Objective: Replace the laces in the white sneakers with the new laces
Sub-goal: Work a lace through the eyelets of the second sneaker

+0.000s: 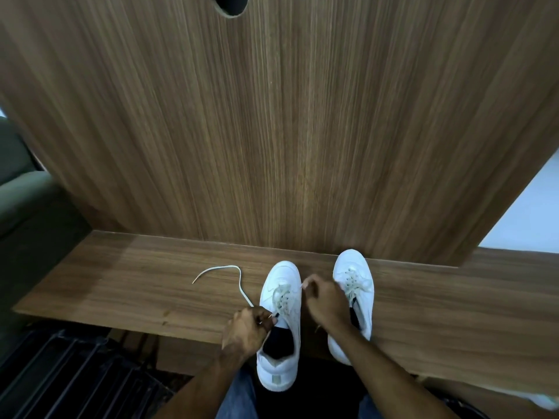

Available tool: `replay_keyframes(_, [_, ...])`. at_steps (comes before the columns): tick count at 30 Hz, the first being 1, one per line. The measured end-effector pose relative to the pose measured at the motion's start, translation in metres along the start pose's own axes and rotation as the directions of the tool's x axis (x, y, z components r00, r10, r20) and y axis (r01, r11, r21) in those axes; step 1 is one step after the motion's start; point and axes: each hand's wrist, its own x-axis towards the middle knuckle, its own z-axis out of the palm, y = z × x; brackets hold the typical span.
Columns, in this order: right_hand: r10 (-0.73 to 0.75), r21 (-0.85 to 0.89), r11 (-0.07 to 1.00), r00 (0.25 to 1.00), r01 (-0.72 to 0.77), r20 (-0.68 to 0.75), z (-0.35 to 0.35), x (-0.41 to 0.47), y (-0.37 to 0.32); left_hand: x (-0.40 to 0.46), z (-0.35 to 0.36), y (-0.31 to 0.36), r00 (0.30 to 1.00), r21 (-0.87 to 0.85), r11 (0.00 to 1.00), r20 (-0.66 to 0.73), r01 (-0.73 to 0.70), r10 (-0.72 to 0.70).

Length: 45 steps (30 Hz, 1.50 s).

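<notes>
Sneakers side by side on counter [151,285] near edge, toes away: left sneaker [279,325], right sneaker [357,285]. Left hand [249,326] pinching lace [239,279] at left sneaker's top eyelets; loose end trailing left across counter. Right hand [325,300] between sneakers, fingers curled, pinching other lace end.

Two sneakers stand side by side on the desk [121,285] at its near edge: the left sneaker [279,325] overhanging it, the right sneaker [358,285] just beside, and a loose lace [239,275] trailing to the left sneaker's left.
</notes>
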Motion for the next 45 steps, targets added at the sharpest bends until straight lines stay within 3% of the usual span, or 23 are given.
replay_keyframes(1, [0.108, 0.192, 0.978, 0.987, -0.083, -0.123, -0.010, 0.006, -0.004, 0.000, -0.001, 0.000, 1.000, -0.001, 1.000, 0.007, 0.004, -0.004])
replay_keyframes(3, [0.287, 0.481, 0.872, 0.890, -0.090, -0.353, -0.034, 0.019, -0.007, 0.000, -0.001, 0.002, 1.000, -0.004, 1.000, 0.020, 0.009, -0.009])
replay_keyframes(6, [0.378, 0.547, 0.833, 0.809, -0.086, -0.450, -0.057, 0.035, -0.003, -0.001, -0.003, 0.002, 1.000, -0.017, 1.000, 0.023, 0.017, -0.017])
replay_keyframes(8, [0.311, 0.403, 0.904, 0.864, -0.141, -0.396, -0.056, 0.036, 0.009, -0.001, -0.004, 0.003, 1.000, -0.017, 1.000, 0.025, 0.018, -0.018])
replay_keyframes(9, [0.245, 0.248, 0.955, 0.901, -0.161, -0.359, -0.050, 0.031, 0.015, -0.002, -0.004, 0.003, 0.999, -0.014, 1.000, 0.025, 0.023, -0.022])
replay_keyframes(12, [-0.088, -0.225, 0.973, 0.984, 0.052, -0.156, -0.020, 0.006, 0.028, 0.001, -0.006, 0.006, 0.999, -0.020, 1.000, 0.040, 0.019, -0.018])
replay_keyframes(15, [-0.194, -0.350, 0.893, 0.944, 0.282, 0.267, 0.011, -0.018, 0.025, 0.007, -0.009, 0.000, 0.988, -0.082, 0.996, 0.148, -0.037, 0.049])
replay_keyframes(17, [-0.199, -0.355, 0.865, 0.891, 0.355, 0.407, 0.024, -0.027, 0.019, 0.011, -0.013, -0.004, 0.974, -0.116, 0.990, 0.202, -0.082, 0.105])
replay_keyframes(19, [-0.184, -0.393, 0.852, 0.900, 0.347, 0.395, 0.028, -0.029, 0.008, 0.012, -0.015, -0.003, 0.978, -0.040, 0.998, 0.201, -0.046, 0.053])
replay_keyframes(21, [-0.227, -0.500, 0.772, 0.905, 0.393, 0.360, 0.025, -0.027, 0.000, 0.012, -0.016, -0.002, 0.993, 0.115, 0.993, 0.120, -0.006, -0.008])
replay_keyframes(25, [-0.191, -0.640, 0.658, 0.910, 0.396, 0.368, 0.001, -0.016, 0.017, 0.012, -0.012, 0.001, 0.991, 0.376, 0.918, -0.009, 0.124, -0.130])
replay_keyframes(27, [-0.213, -0.701, 0.593, 0.917, 0.395, 0.337, -0.009, -0.012, 0.025, 0.014, -0.011, 0.007, 0.990, 0.405, 0.904, -0.019, 0.138, -0.143])
replay_keyframes(31, [-0.348, -0.700, 0.571, 0.899, 0.429, 0.267, -0.010, -0.007, 0.037, 0.017, -0.012, 0.014, 0.980, 0.392, 0.899, -0.041, 0.195, -0.195])
replay_keyframes(34, [-0.324, -0.697, 0.571, 0.899, 0.433, 0.293, -0.007, -0.008, 0.033, 0.019, -0.014, 0.012, 0.977, 0.421, 0.884, -0.033, 0.204, -0.209])
replay_keyframes(36, [-0.211, -0.666, 0.635, 0.917, 0.393, 0.339, -0.008, -0.007, 0.036, 0.017, -0.017, 0.009, 0.986, 0.518, 0.843, -0.010, 0.146, -0.164])
replay_keyframes(39, [-0.026, -0.367, 0.915, 0.931, 0.169, 0.363, -0.016, -0.003, 0.039, 0.012, -0.032, 0.002, 0.999, 0.609, 0.793, -0.036, 0.010, 0.014])
replay_keyframes(41, [0.086, -0.025, 0.996, 0.917, -0.083, 0.388, -0.027, -0.001, 0.027, 0.017, -0.045, 0.004, 1.000, 0.528, 0.849, -0.017, 0.018, -0.011])
replay_keyframes(42, [0.100, 0.134, 0.977, 0.910, -0.166, 0.403, -0.033, 0.001, 0.020, 0.019, -0.053, 0.011, 0.995, 0.354, 0.933, 0.046, 0.066, -0.088])
replay_keyframes(43, [0.091, 0.267, 0.940, 0.908, -0.214, 0.410, -0.038, 0.004, 0.011, 0.020, -0.060, 0.022, 0.978, 0.049, 0.990, 0.156, 0.134, -0.140])
replay_keyframes(45, [0.040, 0.436, 0.868, 0.909, -0.237, 0.415, -0.048, 0.010, -0.012, 0.021, -0.065, 0.044, 0.965, -0.500, 0.839, 0.244, 0.214, -0.101])
